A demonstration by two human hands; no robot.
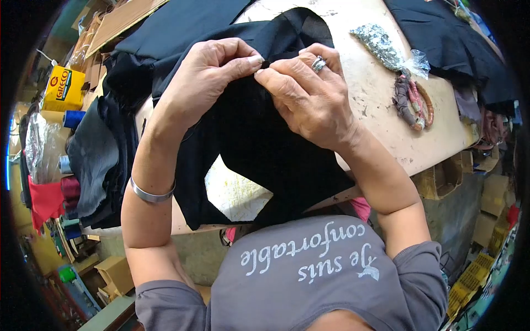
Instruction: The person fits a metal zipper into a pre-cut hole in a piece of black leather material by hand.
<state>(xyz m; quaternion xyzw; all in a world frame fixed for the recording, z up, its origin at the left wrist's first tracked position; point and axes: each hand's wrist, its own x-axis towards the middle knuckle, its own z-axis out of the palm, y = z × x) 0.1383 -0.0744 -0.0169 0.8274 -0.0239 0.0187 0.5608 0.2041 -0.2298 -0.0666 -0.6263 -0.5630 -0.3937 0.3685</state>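
A piece of black cloth (243,127) hangs from both my hands over the pale table. My left hand (207,80), with a metal bracelet on its forearm, is closed in a pinch on the cloth's upper edge. Close against its fingertips, my right hand (312,96), which wears a ring, pinches the same edge. Whether something small sits between the fingertips is too hidden to tell. Through a gap in the cloth shows a whitish, speckled patch (237,190).
Dark fabric is stacked on the left (94,165), near a yellow box (63,88) and a blue thread spool (73,118). On the table (375,99) at right lie a silvery bundle (378,47) and cloth-wrapped loop handles (411,105). More dark cloth (441,44) covers the far right.
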